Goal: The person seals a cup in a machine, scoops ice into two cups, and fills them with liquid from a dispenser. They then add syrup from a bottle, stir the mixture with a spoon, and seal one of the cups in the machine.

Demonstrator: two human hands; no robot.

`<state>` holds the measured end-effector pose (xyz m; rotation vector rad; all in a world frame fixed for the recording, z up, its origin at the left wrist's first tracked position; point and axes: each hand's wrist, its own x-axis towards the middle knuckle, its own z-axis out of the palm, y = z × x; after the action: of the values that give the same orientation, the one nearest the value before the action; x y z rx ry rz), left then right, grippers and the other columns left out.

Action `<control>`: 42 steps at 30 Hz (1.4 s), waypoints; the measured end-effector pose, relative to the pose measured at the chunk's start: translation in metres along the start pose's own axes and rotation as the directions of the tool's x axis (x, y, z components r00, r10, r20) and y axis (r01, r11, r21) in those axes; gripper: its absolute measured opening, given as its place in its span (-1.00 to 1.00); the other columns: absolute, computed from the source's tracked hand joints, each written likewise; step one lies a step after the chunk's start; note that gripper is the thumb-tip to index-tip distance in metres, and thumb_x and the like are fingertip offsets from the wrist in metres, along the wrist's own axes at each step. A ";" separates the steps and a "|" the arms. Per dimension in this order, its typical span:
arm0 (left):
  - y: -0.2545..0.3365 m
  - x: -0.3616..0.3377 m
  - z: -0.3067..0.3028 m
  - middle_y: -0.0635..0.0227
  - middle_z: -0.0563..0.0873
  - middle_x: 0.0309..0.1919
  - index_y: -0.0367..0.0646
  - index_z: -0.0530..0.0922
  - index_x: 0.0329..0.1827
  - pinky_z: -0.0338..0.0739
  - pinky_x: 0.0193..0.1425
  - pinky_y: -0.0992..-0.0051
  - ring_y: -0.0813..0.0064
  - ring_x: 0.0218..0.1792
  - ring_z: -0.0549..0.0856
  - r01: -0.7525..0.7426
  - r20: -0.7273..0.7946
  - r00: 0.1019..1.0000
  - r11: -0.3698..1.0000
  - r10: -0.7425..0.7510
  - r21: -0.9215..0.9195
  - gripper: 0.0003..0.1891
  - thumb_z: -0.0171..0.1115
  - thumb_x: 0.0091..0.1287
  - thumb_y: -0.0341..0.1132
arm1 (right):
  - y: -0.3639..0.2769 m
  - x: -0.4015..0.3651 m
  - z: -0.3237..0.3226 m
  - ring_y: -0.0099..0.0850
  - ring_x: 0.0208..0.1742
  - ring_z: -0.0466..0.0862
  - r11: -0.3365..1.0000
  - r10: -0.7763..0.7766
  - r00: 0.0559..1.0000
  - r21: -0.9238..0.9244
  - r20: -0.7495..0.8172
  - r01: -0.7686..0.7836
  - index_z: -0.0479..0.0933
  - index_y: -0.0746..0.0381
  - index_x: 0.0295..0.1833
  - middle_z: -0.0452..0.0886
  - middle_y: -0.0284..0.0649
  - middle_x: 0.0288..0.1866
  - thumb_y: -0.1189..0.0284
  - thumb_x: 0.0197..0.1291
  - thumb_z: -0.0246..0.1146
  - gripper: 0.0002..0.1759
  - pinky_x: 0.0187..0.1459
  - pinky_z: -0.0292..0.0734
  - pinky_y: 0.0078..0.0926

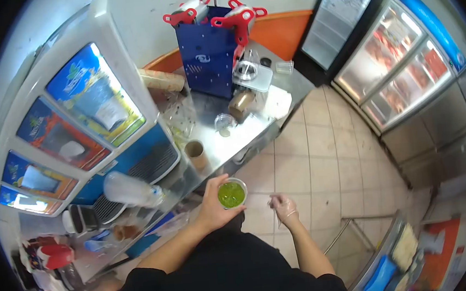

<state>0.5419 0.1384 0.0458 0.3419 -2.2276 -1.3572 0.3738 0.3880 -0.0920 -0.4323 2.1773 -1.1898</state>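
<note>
My left hand (216, 204) is bare and wrapped round a clear round cup of green contents (231, 194), held upright in front of my body. To its right, my right hand (284, 208) wears a clear plastic glove and hangs over the tiled floor. Its fingers are curled together; whether anything small is between them cannot be made out. Beyond the cup, a brown paper cup (195, 150) stands near the edge of the steel counter (227, 146). Farther back on the counter are a clear plastic lid (224, 122) and a brown container (241, 102).
A drink dispenser (98, 96) fills the left side. A blue box-like machine (204, 60) with red parts stands at the counter's back. Glass-door fridges (401, 61) are at the right. A cart or tray with a blue item (380, 276) is at the lower right.
</note>
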 end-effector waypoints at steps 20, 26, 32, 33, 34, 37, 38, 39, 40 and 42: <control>-0.038 0.348 0.187 0.00 0.51 0.24 -0.23 0.32 0.49 0.49 0.38 0.18 0.01 0.25 0.59 0.078 -0.346 0.938 0.979 -0.008 0.191 0.01 0.78 -0.02 -0.27 | -0.599 0.464 -0.142 -0.01 -0.04 0.80 -0.120 -0.846 0.048 -0.276 0.531 0.954 0.63 0.12 0.20 0.79 -0.09 -0.03 0.34 0.44 0.16 -0.69 0.00 0.72 -0.08; -0.020 0.383 0.281 0.07 0.49 0.29 -0.27 0.23 0.54 0.49 0.42 0.22 0.18 0.28 0.59 0.468 -0.752 0.633 0.865 -0.182 0.184 0.04 0.76 0.03 -0.33 | -0.582 0.489 -0.128 -0.10 0.14 0.77 -0.528 -0.448 -0.172 -0.104 0.877 0.843 0.58 0.20 0.29 0.75 -0.10 0.12 0.27 0.43 0.19 -0.59 0.06 0.70 -0.01; -0.002 0.427 0.363 0.11 0.50 0.31 -0.27 0.19 0.56 0.48 0.44 0.27 0.27 0.34 0.58 0.539 -0.942 0.254 0.841 -0.220 -0.051 0.03 0.73 0.08 -0.39 | -0.564 0.496 -0.153 -0.15 0.48 0.54 -0.696 -0.430 -0.381 -0.031 0.819 0.718 0.52 0.06 0.40 0.47 -0.22 0.55 0.26 0.52 0.11 -0.59 0.23 0.64 -0.14; 0.000 0.431 0.375 0.11 0.50 0.31 -0.27 0.19 0.56 0.48 0.44 0.27 0.27 0.34 0.58 0.552 -0.958 0.205 0.832 -0.201 -0.056 0.03 0.73 0.08 -0.39 | -0.566 0.501 -0.149 -0.14 0.47 0.55 -0.764 -0.395 -0.418 -0.039 0.818 0.645 0.50 0.06 0.42 0.46 -0.22 0.56 0.26 0.54 0.10 -0.58 0.23 0.65 -0.14; 0.001 0.436 0.384 0.11 0.51 0.30 -0.27 0.18 0.57 0.49 0.44 0.27 0.26 0.34 0.58 0.547 -0.963 0.181 0.834 -0.198 -0.068 0.05 0.73 0.08 -0.38 | -0.570 0.509 -0.142 -0.13 0.41 0.60 -0.787 -0.389 -0.496 0.000 0.777 0.617 0.49 0.07 0.41 0.48 -0.18 0.53 0.25 0.56 0.09 -0.60 0.21 0.68 -0.12; 0.009 0.447 0.397 0.11 0.51 0.29 -0.26 0.16 0.57 0.49 0.44 0.26 0.26 0.34 0.58 0.583 -0.974 0.151 0.811 -0.169 -0.050 0.06 0.74 0.08 -0.38 | -0.612 0.505 -0.103 -0.03 0.38 0.64 -0.492 -0.288 -0.170 0.007 0.942 0.871 0.53 0.07 0.42 0.59 -0.10 0.45 0.27 0.55 0.09 -0.58 0.29 0.63 -0.06; 0.012 0.450 0.399 0.10 0.51 0.29 -0.26 0.15 0.58 0.49 0.43 0.25 0.25 0.34 0.58 0.611 -0.974 0.156 0.791 -0.165 -0.036 0.07 0.74 0.08 -0.38 | -0.626 0.500 -0.098 -0.01 0.41 0.62 -0.448 -0.252 -0.077 -0.046 0.965 0.893 0.54 0.07 0.43 0.60 -0.08 0.44 0.24 0.55 0.09 -0.56 0.33 0.60 -0.04; 0.015 0.454 0.400 0.10 0.51 0.29 -0.26 0.15 0.58 0.49 0.43 0.25 0.25 0.34 0.58 0.614 -0.978 0.146 0.789 -0.148 -0.028 0.07 0.74 0.08 -0.38 | -0.642 0.501 -0.097 0.00 0.42 0.61 -0.552 -0.270 -0.123 -0.049 0.955 0.832 0.54 0.07 0.45 0.63 -0.06 0.41 0.21 0.56 0.07 -0.54 0.33 0.61 -0.03; 0.021 0.457 0.400 0.10 0.52 0.29 -0.25 0.16 0.57 0.49 0.43 0.25 0.25 0.33 0.59 0.614 -0.983 0.139 0.790 -0.119 -0.009 0.06 0.74 0.08 -0.38 | -0.648 0.498 -0.097 0.00 0.41 0.62 -0.577 -0.343 -0.185 -0.051 0.921 0.815 0.52 0.09 0.46 0.62 -0.06 0.42 0.21 0.55 0.08 -0.53 0.32 0.61 -0.03; 0.022 0.459 0.403 0.10 0.53 0.29 -0.25 0.16 0.57 0.50 0.43 0.24 0.24 0.33 0.59 0.589 -0.991 0.101 0.808 -0.083 -0.008 0.06 0.74 0.08 -0.38 | -0.661 0.496 -0.091 0.00 0.40 0.63 -0.621 -0.478 -0.304 -0.072 0.824 0.781 0.49 0.12 0.48 0.60 -0.08 0.45 0.22 0.51 0.09 -0.49 0.30 0.62 -0.04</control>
<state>-0.0602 0.2430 0.0469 1.5300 -1.1765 -0.4065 -0.0660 -0.1827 0.3232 -3.2467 1.1980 -0.1236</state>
